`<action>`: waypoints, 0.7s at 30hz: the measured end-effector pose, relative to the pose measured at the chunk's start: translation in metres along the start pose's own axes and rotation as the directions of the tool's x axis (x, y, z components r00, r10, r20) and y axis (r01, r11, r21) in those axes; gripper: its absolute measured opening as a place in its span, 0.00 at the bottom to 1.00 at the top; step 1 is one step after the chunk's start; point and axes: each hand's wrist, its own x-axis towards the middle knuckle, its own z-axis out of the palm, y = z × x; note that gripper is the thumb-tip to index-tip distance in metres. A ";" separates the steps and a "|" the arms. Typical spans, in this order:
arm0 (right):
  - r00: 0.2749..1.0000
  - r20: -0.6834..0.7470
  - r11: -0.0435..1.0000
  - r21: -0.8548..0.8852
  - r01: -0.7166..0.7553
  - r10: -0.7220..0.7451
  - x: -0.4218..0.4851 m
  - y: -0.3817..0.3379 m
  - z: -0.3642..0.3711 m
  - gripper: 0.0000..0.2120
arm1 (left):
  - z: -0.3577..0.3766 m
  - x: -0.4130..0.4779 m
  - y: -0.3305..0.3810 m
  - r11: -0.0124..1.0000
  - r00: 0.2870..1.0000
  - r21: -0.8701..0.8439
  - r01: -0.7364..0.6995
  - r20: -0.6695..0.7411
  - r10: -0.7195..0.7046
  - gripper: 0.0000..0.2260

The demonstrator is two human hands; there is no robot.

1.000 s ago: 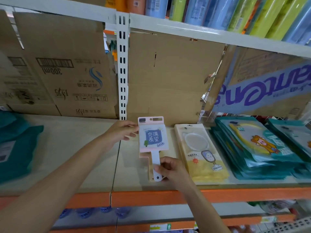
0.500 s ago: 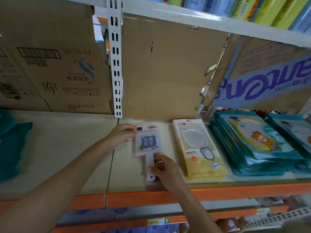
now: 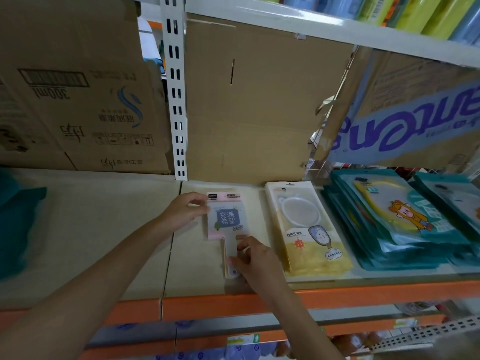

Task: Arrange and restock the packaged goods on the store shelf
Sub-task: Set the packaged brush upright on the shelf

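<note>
A pink packaged hand mirror (image 3: 226,216) with a blue label lies flat on the beige shelf board (image 3: 109,229), its white handle pointing toward me. My left hand (image 3: 185,212) pinches the pack's upper left edge. At the handle, my right hand (image 3: 253,258) holds the lower end with curled fingers. Just to the right lies a stack of yellow mirror packs (image 3: 306,229), and beyond it stacks of teal packs (image 3: 394,219).
Upside-down cardboard boxes (image 3: 78,100) line the back of the shelf behind a white slotted upright (image 3: 175,87). Teal goods (image 3: 18,229) sit at the far left. An orange shelf edge (image 3: 233,305) runs along the front, with lower shelves beneath.
The pink mirror pack has come down from a raised tilt to lie flat on the shelf board. Both hands stayed on it, the right one sliding along the handle.
</note>
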 end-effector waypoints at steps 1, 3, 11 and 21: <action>1.000 0.003 1.000 -0.010 0.003 -0.003 -0.001 0.000 0.000 0.14 | 0.001 0.000 0.000 1.000 1.000 0.006 -0.002 -0.001 0.002 0.13; 1.000 0.010 1.000 -0.021 0.002 -0.002 -0.001 -0.001 0.000 0.14 | 0.003 -0.001 0.000 1.000 1.000 0.013 -0.009 0.001 0.009 0.13; 0.990 -0.140 0.996 -0.087 0.015 -0.027 0.002 0.000 -0.011 0.12 | 0.009 -0.007 -0.005 0.995 0.997 0.069 -0.072 0.047 0.069 0.22; 0.993 -0.122 0.958 -0.287 -0.028 -0.007 0.032 0.003 -0.014 0.13 | 0.018 -0.020 -0.014 0.858 0.975 0.478 -0.188 0.192 0.107 0.47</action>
